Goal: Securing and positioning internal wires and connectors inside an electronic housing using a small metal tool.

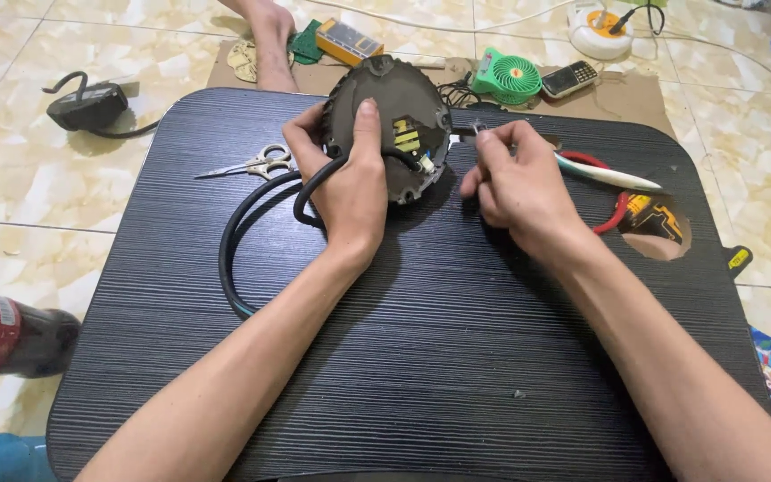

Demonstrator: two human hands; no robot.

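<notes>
Bracing the round grey motor housing [385, 125] on edge at the black table's [421, 357] far side, left hand [345, 178] clamping it steady while right hand [510, 183] is pinching a thin metal tool [473, 131] at its rim.

We see a round, dusty grey motor housing [385, 125] propped on edge on the tabletop [421, 357], yellow parts showing, thick black cable [234, 232] looping leftward.

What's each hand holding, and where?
Left hand grips the round grey motor housing at its left edge. Right hand pinches a thin metal tool near its tip.
</notes>
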